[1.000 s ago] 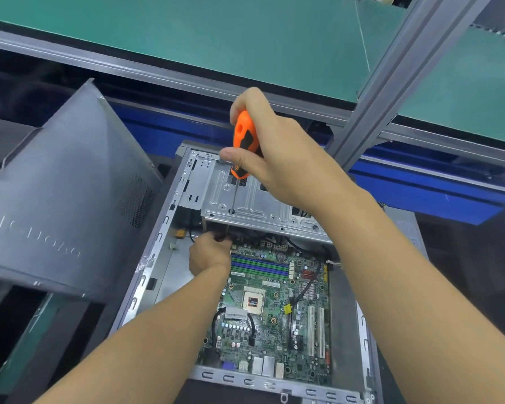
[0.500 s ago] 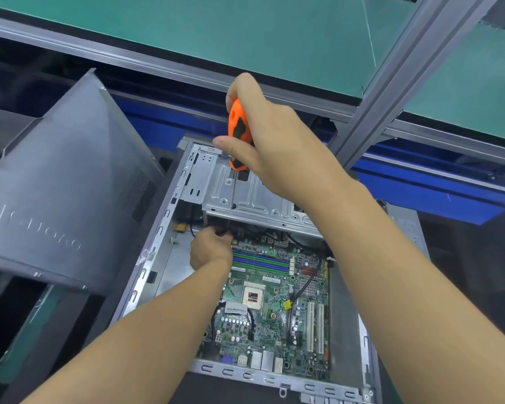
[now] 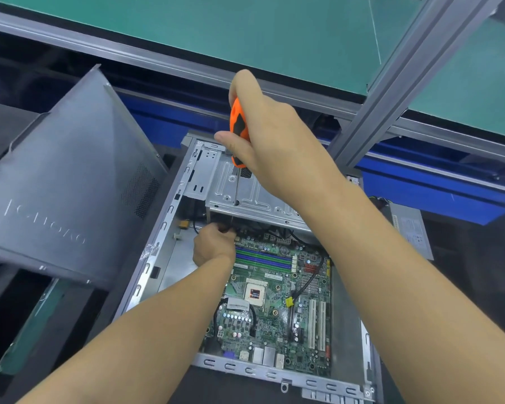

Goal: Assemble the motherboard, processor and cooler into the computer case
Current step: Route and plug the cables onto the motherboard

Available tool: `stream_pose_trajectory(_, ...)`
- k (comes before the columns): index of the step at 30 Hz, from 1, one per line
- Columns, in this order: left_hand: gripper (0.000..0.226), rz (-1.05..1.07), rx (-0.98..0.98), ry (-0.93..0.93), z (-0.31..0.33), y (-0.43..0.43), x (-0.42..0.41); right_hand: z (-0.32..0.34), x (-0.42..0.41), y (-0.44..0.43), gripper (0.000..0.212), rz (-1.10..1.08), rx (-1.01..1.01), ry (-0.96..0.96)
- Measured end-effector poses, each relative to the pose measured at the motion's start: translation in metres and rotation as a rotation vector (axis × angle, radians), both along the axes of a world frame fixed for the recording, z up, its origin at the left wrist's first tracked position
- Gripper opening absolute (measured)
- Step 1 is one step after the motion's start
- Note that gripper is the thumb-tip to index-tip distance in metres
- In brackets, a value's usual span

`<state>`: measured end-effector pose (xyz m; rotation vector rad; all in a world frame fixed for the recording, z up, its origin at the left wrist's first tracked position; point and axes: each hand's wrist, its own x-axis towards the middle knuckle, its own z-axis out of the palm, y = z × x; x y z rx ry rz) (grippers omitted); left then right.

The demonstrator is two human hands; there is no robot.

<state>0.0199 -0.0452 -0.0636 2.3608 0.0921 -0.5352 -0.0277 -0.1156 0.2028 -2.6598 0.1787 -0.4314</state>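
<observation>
Screwdriver (image 3: 238, 123) in right hand (image 3: 277, 147), fingers wrapped round orange-and-black handle, thumb across near side. Held nearly upright over far end of computer case (image 3: 158, 258); thin shaft down into a hole in metal drive cage (image 3: 257, 196), tip not visible. Left hand (image 3: 213, 246) low inside case, at near edge of cage, just beyond far left corner of motherboard (image 3: 274, 316). Fingers curled under, mostly hidden behind knuckles; something dark at fingertips, cannot tell whether gripped. Case on its side, open face up, slotted metal rail along near edge. Motherboard flat on case floor, toward right side, bare metal strip to its left. Processor socket (image 3: 255, 293) near board centre, square, pale top with reddish mark; cannot tell chip from cover. Blue and green memory slots (image 3: 263, 259) just beyond socket, right beside left wrist. Two white card slots (image 3: 317, 325) on right part of board, black cable with yellow plug (image 3: 289, 302) just left of them. Grey side panel (image 3: 62, 199) left of case, tilted up, embossed lettering on face, vent grille near right edge. Grey power supply (image 3: 411, 231) right of case, partly behind right forearm. Green-matted shelf (image 3: 245, 33) across top, aluminium post (image 3: 391, 91) slanting down at right, blue rail (image 3: 420, 182) behind case.
</observation>
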Motion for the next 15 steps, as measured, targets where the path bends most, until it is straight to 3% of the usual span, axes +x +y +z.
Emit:
stream_pose_trajectory(6,0.015,0.001,-0.037,0.040,0.002,0.003,0.000,-0.006,-0.002,-0.001,0.033,-0.108,-0.006,-0.089)
stream_pose_trajectory(15,0.021,0.001,-0.220,0.107,-0.001,0.013,0.006,-0.002,-0.005,-0.005,0.031,-0.083,-0.012,-0.017)
